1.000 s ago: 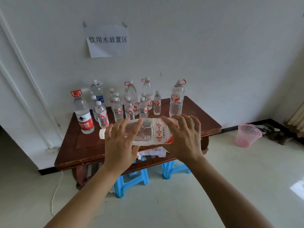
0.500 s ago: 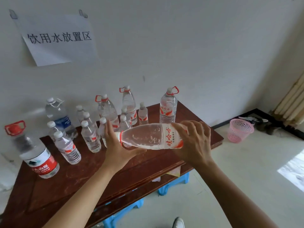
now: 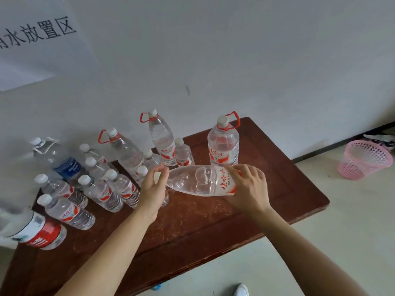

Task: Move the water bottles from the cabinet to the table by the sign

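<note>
I hold a large clear water bottle with a red-and-white label sideways above the dark wooden table. My left hand grips its neck end, which hides the cap. My right hand wraps round its labelled base end. Several water bottles stand on the table's left and back, among them a tall one with a red handle just behind the held bottle. The white paper sign hangs on the wall at upper left.
A big bottle with a red label stands at the table's near left edge. A pink mesh basket sits on the floor at right. The table's near right part is bare wood. A white shoe shows below.
I have come closer to the table, and the view has swung down. The bottle, still sideways in both hands, has moved forward over the tabletop and sits lower.
</note>
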Tool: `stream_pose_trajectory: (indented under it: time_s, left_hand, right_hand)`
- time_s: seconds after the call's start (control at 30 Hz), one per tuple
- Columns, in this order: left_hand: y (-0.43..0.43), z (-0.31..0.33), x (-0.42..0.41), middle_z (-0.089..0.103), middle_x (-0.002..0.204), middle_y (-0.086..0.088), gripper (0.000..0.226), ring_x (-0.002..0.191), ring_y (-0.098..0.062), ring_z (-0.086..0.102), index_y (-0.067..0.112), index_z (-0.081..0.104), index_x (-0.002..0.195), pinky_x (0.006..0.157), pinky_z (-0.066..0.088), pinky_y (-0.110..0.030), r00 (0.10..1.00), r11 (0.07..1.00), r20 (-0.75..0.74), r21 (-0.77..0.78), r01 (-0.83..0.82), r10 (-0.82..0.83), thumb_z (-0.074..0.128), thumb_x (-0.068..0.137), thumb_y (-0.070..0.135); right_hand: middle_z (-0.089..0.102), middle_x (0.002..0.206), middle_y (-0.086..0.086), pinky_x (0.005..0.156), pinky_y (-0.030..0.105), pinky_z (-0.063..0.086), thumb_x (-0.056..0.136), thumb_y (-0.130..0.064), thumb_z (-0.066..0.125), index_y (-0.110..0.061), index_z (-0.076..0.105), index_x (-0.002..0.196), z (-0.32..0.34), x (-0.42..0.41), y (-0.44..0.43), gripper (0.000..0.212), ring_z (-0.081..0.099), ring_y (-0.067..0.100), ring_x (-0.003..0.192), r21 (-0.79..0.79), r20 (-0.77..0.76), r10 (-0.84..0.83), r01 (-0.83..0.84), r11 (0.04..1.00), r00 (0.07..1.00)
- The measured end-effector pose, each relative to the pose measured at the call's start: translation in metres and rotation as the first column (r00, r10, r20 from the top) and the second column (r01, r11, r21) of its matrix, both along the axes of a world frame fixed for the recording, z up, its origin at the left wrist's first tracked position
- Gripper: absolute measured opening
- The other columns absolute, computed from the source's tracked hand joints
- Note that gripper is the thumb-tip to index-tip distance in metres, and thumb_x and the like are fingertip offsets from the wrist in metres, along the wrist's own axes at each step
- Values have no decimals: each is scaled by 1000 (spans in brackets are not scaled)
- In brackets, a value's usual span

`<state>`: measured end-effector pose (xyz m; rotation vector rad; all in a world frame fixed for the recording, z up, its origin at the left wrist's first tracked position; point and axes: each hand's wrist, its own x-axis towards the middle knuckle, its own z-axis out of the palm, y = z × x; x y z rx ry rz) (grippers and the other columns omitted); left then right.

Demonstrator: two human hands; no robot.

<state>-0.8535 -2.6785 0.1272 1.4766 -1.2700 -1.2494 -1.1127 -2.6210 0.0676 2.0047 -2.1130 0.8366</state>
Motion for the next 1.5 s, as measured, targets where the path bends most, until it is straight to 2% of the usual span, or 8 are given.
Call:
stream_pose_trajectory:
  time_s: [0.1,0.17,0.27,0.4,0.6,0.87,1.2,1.5]
  left_hand:
    - [-8,6,-6,64,113,9,25,72,-9,68,28,63,114,89,55,-52,999,999,26,-23,-45,46,59,97,45]
    - [-20,12,-6,63,107,10,24,65,-1,64,23,62,116,84,56,-54,994,995,99,-87,-39,48,56,100,40]
    - [-43,20,-5,66,108,16,27,95,-6,67,28,62,117,87,55,-49,974,975,227,-209,76,-27,58,99,48]
    - [-58,26,-5,62,124,19,41,121,5,53,20,60,128,101,41,-13,912,904,382,-321,283,-150,55,98,47]
    - [-74,12,5,48,150,16,54,139,9,38,25,48,147,109,32,-9,870,858,404,-299,419,-284,54,98,46]
    - [-77,-13,-26,44,156,2,44,147,-13,34,43,40,145,119,33,-47,800,734,475,-381,562,-366,40,103,56]
    - [-80,-20,-12,46,154,5,48,145,-12,36,41,40,145,119,32,-38,818,738,444,-398,545,-365,35,102,61]
    - [-75,-18,-8,40,158,10,52,142,-15,37,50,30,148,117,34,-40,804,762,493,-361,538,-334,29,99,68]
  right_hand:
    - [64,118,-3,87,49,56,57,-60,86,-25,64,133,-20,9,-22,87,65,27,103,87,108,48,-58,994,993]
    - [64,120,-5,80,44,58,55,-63,86,-27,62,135,-27,20,-34,90,67,26,102,154,193,69,-100,983,979]
    - [61,119,-12,73,37,55,57,-70,82,-35,57,136,-37,44,-50,90,70,22,97,257,301,37,-119,959,953]
    - [60,119,-12,78,36,52,60,-68,84,-35,58,133,-46,75,-66,84,68,19,101,317,443,-1,-155,936,897]
    - [54,117,-13,93,39,54,50,-59,92,-34,56,139,-65,96,-79,99,62,11,104,364,616,-33,-247,898,787]
    - [62,127,-20,98,35,54,62,-54,91,-47,44,138,-85,90,-70,89,59,1,115,383,723,-123,-247,890,680]
    - [54,138,-16,98,22,43,71,-55,86,-48,34,147,-89,100,-63,93,52,1,121,379,713,-111,-246,892,693]
    - [51,149,-6,107,39,47,76,-48,74,-37,25,157,-72,85,-53,95,53,14,131,496,559,-70,-266,827,826]
